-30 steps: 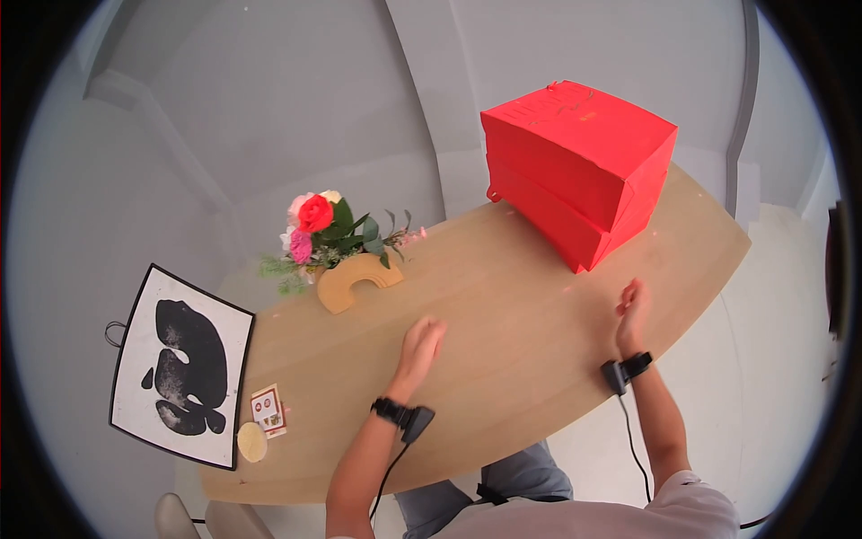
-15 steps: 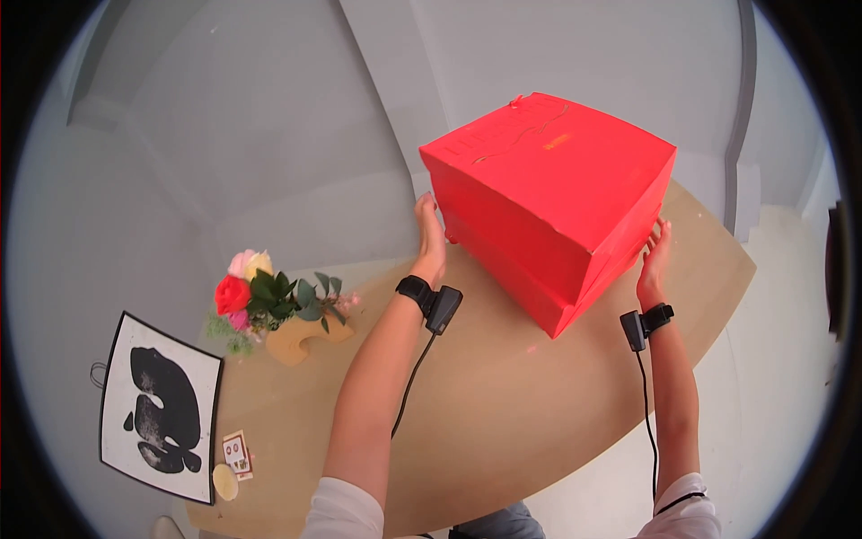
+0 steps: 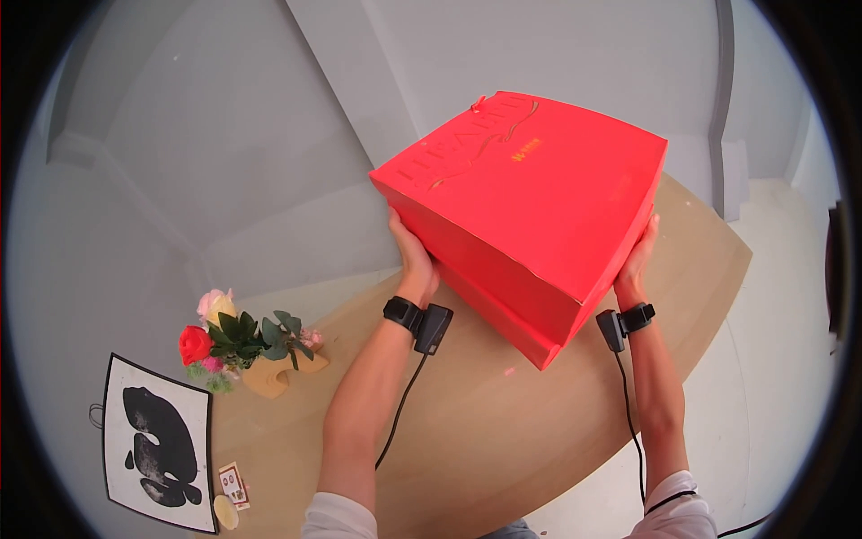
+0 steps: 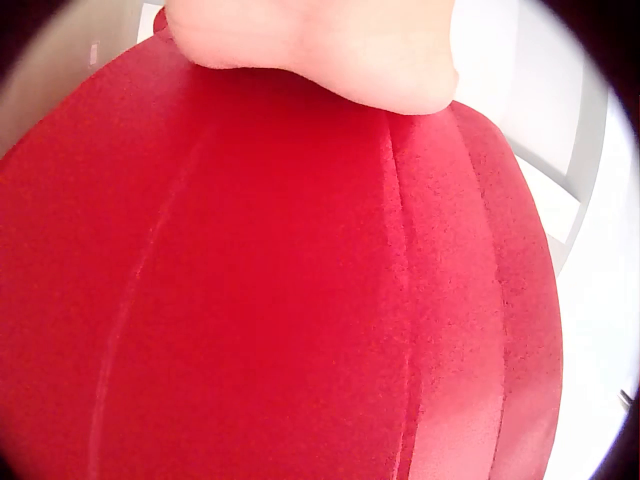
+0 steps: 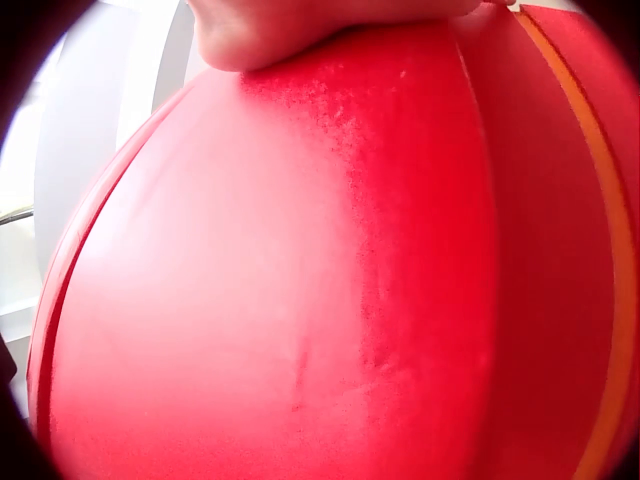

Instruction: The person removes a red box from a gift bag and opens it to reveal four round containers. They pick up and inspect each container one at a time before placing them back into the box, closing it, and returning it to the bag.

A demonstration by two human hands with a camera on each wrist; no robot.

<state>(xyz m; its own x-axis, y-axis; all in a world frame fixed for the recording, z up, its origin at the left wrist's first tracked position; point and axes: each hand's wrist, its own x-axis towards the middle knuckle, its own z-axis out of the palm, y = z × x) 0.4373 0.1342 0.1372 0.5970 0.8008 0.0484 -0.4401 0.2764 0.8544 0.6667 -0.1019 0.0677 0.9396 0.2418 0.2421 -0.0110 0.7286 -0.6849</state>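
Note:
A big, box-shaped red gift bag (image 3: 539,198) with embossed lettering and small gold print on its upper face fills the space between my hands. It leans over the table at an angle, its near lower corner pointing towards me. On its left side lies my left hand (image 3: 415,260), pressed along the lower part, some fingers hidden by the bag. My right hand (image 3: 637,259) presses the opposite side, fingers pointing away from me along it. Both wrist views show the red sides close up, with the left hand (image 4: 310,45) and right hand (image 5: 320,25) against the surface.
A wooden table (image 3: 449,431) with a curved edge lies below. To the left stand artificial flowers (image 3: 238,337) in an arch-shaped tan vase (image 3: 285,370), a framed black-and-white print (image 3: 162,445), a small card (image 3: 233,485) and a round yellowish disc (image 3: 225,512).
Both hands have moved from over the table to the sides of the red bag. The bag has come nearer and leftward in view. The view has also shifted, with the flowers now lower left.

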